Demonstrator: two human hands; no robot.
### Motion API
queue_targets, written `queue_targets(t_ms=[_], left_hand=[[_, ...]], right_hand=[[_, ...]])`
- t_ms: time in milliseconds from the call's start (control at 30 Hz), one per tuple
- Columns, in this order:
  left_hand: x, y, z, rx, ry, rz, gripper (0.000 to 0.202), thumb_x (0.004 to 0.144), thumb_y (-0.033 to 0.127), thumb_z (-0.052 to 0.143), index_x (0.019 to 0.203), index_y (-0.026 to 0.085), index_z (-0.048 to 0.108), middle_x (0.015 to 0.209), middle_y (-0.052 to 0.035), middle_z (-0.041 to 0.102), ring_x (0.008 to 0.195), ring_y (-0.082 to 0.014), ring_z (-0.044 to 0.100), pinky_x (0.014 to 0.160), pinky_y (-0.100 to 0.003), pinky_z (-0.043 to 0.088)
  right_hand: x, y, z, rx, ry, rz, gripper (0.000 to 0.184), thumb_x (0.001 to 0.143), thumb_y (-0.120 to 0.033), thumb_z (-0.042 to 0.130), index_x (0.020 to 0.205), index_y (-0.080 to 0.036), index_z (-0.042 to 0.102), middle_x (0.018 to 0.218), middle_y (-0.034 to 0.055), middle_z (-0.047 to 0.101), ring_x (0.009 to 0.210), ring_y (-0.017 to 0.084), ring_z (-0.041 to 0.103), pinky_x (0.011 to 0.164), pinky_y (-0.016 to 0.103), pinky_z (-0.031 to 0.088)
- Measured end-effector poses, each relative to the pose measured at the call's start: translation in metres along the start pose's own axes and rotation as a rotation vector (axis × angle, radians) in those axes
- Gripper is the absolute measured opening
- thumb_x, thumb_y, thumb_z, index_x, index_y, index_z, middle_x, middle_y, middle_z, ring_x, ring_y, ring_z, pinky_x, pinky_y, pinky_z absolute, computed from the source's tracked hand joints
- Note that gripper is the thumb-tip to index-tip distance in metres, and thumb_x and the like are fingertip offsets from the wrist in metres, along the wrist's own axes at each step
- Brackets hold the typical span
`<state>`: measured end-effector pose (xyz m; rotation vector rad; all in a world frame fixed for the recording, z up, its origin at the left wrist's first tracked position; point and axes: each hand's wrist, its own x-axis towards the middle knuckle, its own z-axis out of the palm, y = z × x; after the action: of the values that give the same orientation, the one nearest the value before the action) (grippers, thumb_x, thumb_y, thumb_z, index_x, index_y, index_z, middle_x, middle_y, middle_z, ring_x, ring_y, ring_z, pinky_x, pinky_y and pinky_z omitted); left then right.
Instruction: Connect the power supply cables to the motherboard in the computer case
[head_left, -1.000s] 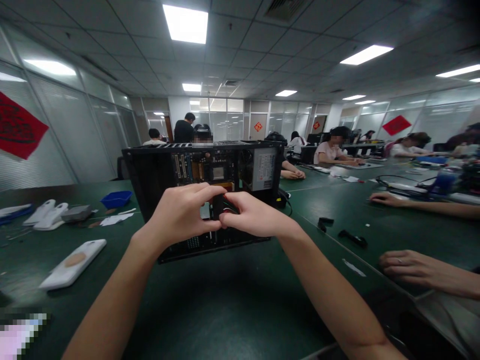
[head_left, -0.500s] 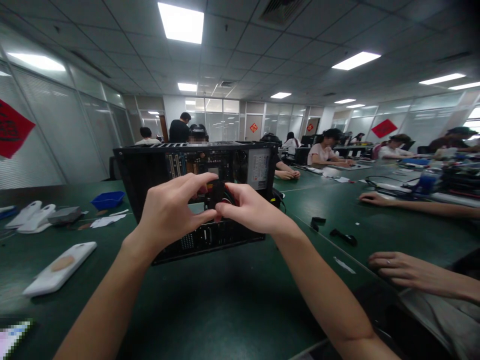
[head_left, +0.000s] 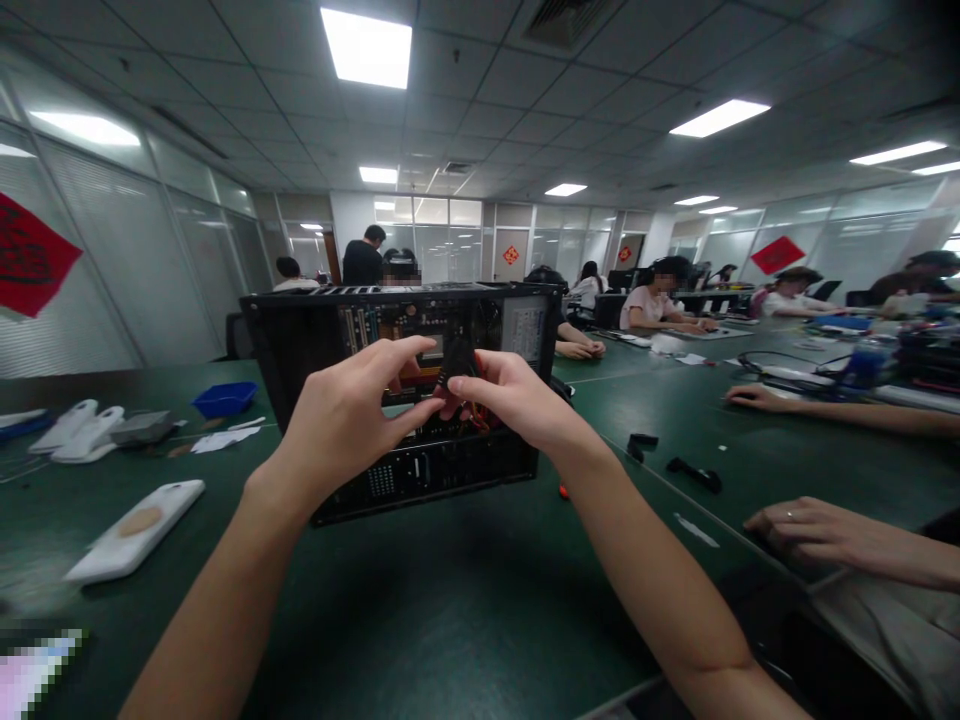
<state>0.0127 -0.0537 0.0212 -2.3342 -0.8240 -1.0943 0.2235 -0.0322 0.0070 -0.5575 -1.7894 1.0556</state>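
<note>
An open black computer case (head_left: 424,490) lies before me on the green table, tilted up, its circuit board (head_left: 420,318) and power supply (head_left: 525,325) showing inside. My right hand (head_left: 514,395) pinches a small black part (head_left: 459,362) in front of the case opening. Orange and red wires (head_left: 478,412) hang beside that part; its exact kind is too dark to make out. My left hand (head_left: 356,400) is curved just left of the part, thumb and fingers apart. The left thumb tip comes close to the right fingertips; whether they touch I cannot tell.
A white phone-like object (head_left: 139,530), a blue tray (head_left: 225,399) and a grey block (head_left: 141,428) lie on the left. Small black pieces (head_left: 694,474) rest right of the case. A co-worker's hand (head_left: 817,525) lies at the right; other people sit farther back.
The black part and my right hand have shifted slightly right, and the orange and red wires show more. A gap has widened between my left fingers and the part. The view has shifted slightly.
</note>
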Motion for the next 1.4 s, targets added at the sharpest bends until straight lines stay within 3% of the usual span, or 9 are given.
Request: queue_targets(t_ms=[333, 500, 667, 1033, 1200, 1400], left_hand=[[0.000, 0.003, -0.001, 0.040, -0.027, -0.002, 0.025, 0.093, 0.037, 0.060, 0.110, 0.020, 0.066, 0.100, -0.0044, 0.072, 0.083, -0.0161, 0.068, 0.072, -0.026, 0.053], [0.000, 0.000, 0.001, 0.016, -0.023, -0.020, 0.029, 0.094, 0.038, 0.060, 0.115, 0.019, 0.065, 0.099, -0.0053, 0.073, 0.084, -0.0165, 0.068, 0.073, -0.026, 0.053], [0.001, 0.003, 0.000, -0.007, -0.021, -0.001, 0.021, 0.094, 0.034, 0.060, 0.106, 0.019, 0.067, 0.097, -0.0044, 0.072, 0.082, -0.0154, 0.068, 0.071, -0.025, 0.051], [0.000, 0.004, 0.014, 0.078, 0.037, -0.040, 0.021, 0.092, 0.034, 0.062, 0.105, 0.018, 0.064, 0.092, -0.0051, 0.072, 0.079, -0.0169, 0.068, 0.067, -0.026, 0.051], [0.000, 0.003, 0.010, 0.073, 0.030, -0.017, 0.027, 0.094, 0.036, 0.060, 0.115, 0.019, 0.064, 0.098, -0.0061, 0.073, 0.084, -0.0177, 0.069, 0.072, -0.027, 0.053], [0.000, 0.002, 0.004, 0.110, 0.008, -0.009, 0.023, 0.094, 0.035, 0.059, 0.110, 0.019, 0.065, 0.099, -0.0058, 0.073, 0.085, -0.0183, 0.069, 0.069, -0.027, 0.050]], right_hand=[[-0.001, -0.001, -0.005, 0.046, 0.033, 0.004, 0.030, 0.079, -0.043, 0.075, 0.089, -0.016, 0.068, 0.084, 0.0043, 0.074, 0.072, 0.015, 0.067, 0.065, 0.026, 0.052], [-0.002, -0.003, -0.005, 0.017, 0.012, 0.014, 0.030, 0.081, -0.043, 0.074, 0.091, -0.015, 0.067, 0.074, 0.0023, 0.071, 0.068, 0.014, 0.065, 0.060, 0.024, 0.048], [-0.001, 0.000, -0.003, 0.022, 0.014, 0.019, 0.033, 0.080, -0.046, 0.075, 0.091, -0.016, 0.066, 0.072, 0.0015, 0.070, 0.067, 0.013, 0.064, 0.058, 0.024, 0.047], [0.001, 0.006, 0.000, 0.015, 0.044, 0.005, 0.032, 0.080, -0.045, 0.075, 0.090, -0.016, 0.066, 0.073, 0.0010, 0.070, 0.066, 0.013, 0.064, 0.059, 0.024, 0.048], [0.000, 0.005, 0.002, 0.000, 0.047, -0.002, 0.034, 0.080, -0.046, 0.076, 0.094, -0.017, 0.065, 0.074, 0.0005, 0.069, 0.065, 0.013, 0.063, 0.057, 0.024, 0.048], [-0.001, 0.003, -0.001, -0.021, 0.008, 0.024, 0.035, 0.084, -0.048, 0.071, 0.097, -0.016, 0.065, 0.073, 0.0009, 0.069, 0.065, 0.013, 0.062, 0.055, 0.023, 0.046]])
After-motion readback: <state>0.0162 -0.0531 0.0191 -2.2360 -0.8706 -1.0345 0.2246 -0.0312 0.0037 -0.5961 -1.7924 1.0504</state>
